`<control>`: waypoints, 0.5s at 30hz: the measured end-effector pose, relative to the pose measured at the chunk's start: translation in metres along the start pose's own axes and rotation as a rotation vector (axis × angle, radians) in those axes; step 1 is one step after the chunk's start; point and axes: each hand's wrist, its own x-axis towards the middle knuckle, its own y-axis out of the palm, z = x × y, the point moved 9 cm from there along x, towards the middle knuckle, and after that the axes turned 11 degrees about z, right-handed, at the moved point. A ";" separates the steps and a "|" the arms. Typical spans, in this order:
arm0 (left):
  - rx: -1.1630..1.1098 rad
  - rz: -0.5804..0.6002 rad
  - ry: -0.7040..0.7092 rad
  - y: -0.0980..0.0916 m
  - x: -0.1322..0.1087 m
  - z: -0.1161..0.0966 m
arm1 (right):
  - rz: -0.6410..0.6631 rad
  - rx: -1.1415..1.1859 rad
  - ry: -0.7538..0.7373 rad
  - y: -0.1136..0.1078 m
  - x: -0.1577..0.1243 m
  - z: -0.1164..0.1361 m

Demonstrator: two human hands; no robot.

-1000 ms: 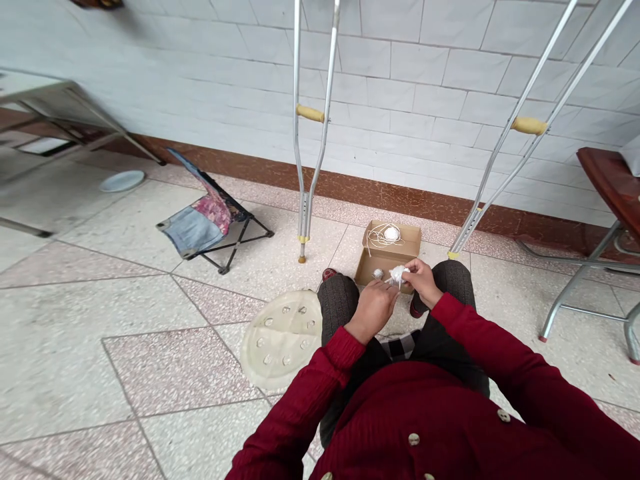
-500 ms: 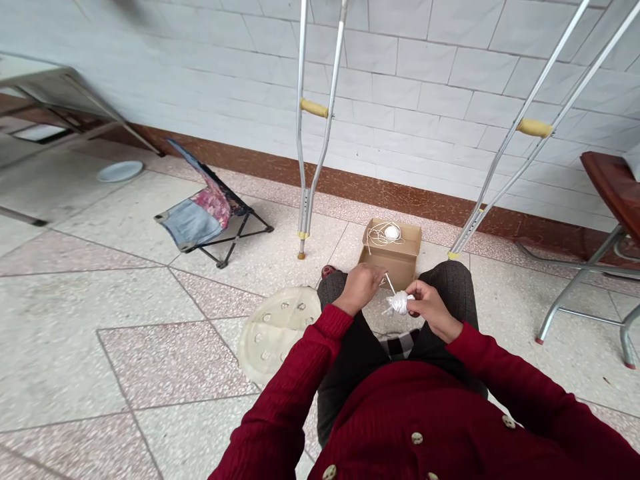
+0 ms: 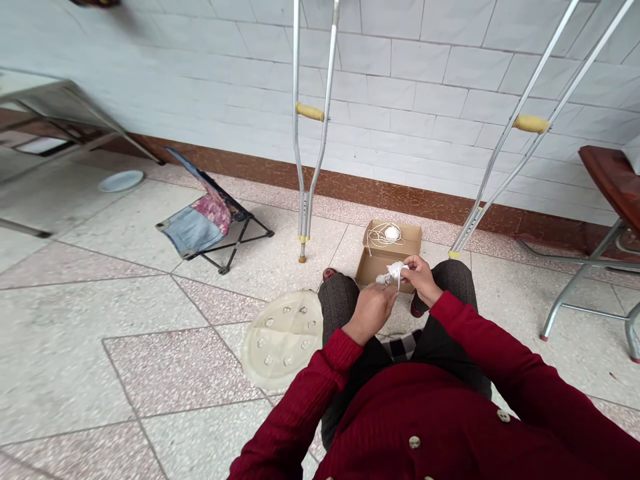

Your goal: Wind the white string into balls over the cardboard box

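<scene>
White cord (image 3: pixel 397 269) in right hand (image 3: pixel 423 279), left hand (image 3: pixel 371 311) touching strand (image 3: pixel 399 283), 2 crutches (image 3: pixel 310 111)

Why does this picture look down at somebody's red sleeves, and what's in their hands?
There's no robot here, just a person wearing a camera on their head, so it looks forward and down. The right hand holds a ball of white string. A strand runs down to the left hand; whether it's pinched there is too small to tell. On the floor, an open cardboard box has another white ball with loose loops in its lid. Nearby stands a folding chair.
</scene>
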 end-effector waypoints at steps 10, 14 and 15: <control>-0.284 0.122 -0.188 0.052 -0.001 0.050 | 0.245 -0.020 -0.029 0.033 -0.052 0.031; -0.261 0.102 -0.104 0.028 0.020 0.060 | 0.462 -0.086 0.150 0.045 -0.076 -0.004; -0.230 0.093 -0.076 0.018 0.024 0.059 | 0.479 -0.092 0.194 0.043 -0.077 -0.014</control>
